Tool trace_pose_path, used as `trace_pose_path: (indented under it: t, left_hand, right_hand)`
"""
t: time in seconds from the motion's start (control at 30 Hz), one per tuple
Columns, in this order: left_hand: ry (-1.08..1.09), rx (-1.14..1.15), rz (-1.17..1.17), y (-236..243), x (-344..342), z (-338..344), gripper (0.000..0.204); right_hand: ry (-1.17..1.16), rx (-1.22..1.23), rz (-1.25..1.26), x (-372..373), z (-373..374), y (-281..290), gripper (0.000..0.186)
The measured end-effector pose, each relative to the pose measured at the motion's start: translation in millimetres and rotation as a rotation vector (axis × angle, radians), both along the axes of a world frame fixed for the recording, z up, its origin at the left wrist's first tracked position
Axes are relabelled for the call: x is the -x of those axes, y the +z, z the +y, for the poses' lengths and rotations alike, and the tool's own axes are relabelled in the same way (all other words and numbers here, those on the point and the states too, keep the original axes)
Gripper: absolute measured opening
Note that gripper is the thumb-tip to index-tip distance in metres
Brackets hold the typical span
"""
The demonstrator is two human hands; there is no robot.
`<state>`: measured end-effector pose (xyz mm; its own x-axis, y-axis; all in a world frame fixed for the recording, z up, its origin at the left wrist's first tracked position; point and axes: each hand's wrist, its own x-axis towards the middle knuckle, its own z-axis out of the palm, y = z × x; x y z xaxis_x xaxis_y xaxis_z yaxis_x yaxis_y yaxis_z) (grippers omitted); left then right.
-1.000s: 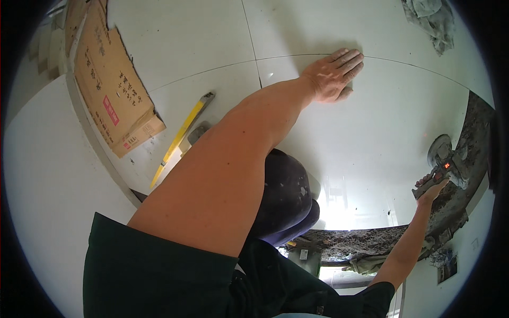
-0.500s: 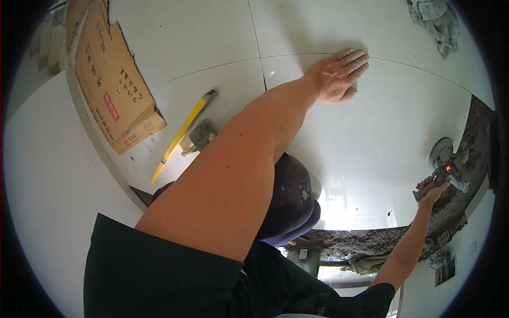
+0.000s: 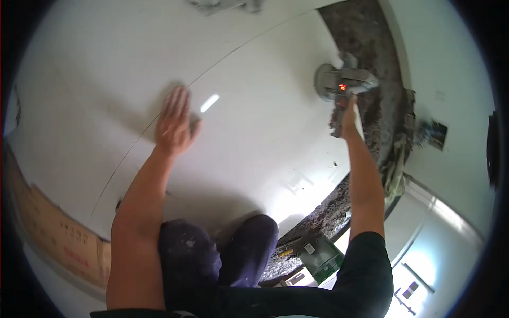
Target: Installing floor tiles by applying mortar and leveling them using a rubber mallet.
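Note:
My right hand (image 3: 347,121) is wrapped round the handle of a grey handheld tile vibrator (image 3: 337,87) with a round suction pad and a lit red display. The tool sits at the right edge of a large white floor tile (image 3: 254,138), beside the bare mortar strip. My left hand (image 3: 175,126) lies flat with fingers stretched out, its fingertips at the thin joint between this tile and its neighbour. Nothing is held in it. The underside of the vibrator's pad is hidden.
Rough dark mortar bed (image 3: 366,32) runs along the wall at right. A green box-shaped container (image 3: 319,257) stands near my right knee. Flattened cardboard (image 3: 63,233) lies at lower left. Grey cloth (image 3: 225,5) rests on the tiles at the far edge.
The view has turned right, so the hands and tile appear shifted left. My right hand keeps its grip on the tile vibrator near the tile's edge; my left hand stays flat by the joint.

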<state>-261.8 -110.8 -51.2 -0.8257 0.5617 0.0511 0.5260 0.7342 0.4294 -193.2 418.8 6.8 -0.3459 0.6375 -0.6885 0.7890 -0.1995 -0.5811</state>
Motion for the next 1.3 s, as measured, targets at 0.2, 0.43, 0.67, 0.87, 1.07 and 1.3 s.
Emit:
trace_pose_path:
  t: [0.2, 0.43, 0.67, 0.87, 1.07, 1.3]
  left_hand:
    - [0.049, 0.089, -0.019, -2.6, -1.5, 20.1, 0.092]
    - [0.082, 0.138, -0.048, -2.9, -0.2, 22.7, 0.097]
    - [0.090, 0.167, -0.005, -1.1, -2.9, 8.9, 0.094]
    - [0.082, 0.106, -0.045, -15.2, 2.8, 12.9, 0.088]
    - [-0.129, 0.160, -0.089, 2.9, 2.6, 10.1, 0.066]
    - [-0.236, -0.121, -0.191, -1.1, 7.6, -54.5, 0.066]
  right_hand:
    - [-0.034, 0.058, 0.110, -9.2, 9.5, 24.1, 0.088]
    - [-0.027, 0.032, 0.130, -6.7, 9.1, 25.1, 0.087]
    - [0.662, -1.526, 0.248, -21.3, -114.8, -4.2, 0.064]
    - [1.053, -1.026, 0.035, -84.9, -292.4, -88.5, 0.094]
    - [1.039, -1.168, 0.297, -72.5, -271.2, -79.8, 0.088]
    - [1.000, -1.161, 0.436, -82.8, -267.4, -110.8, 0.091]
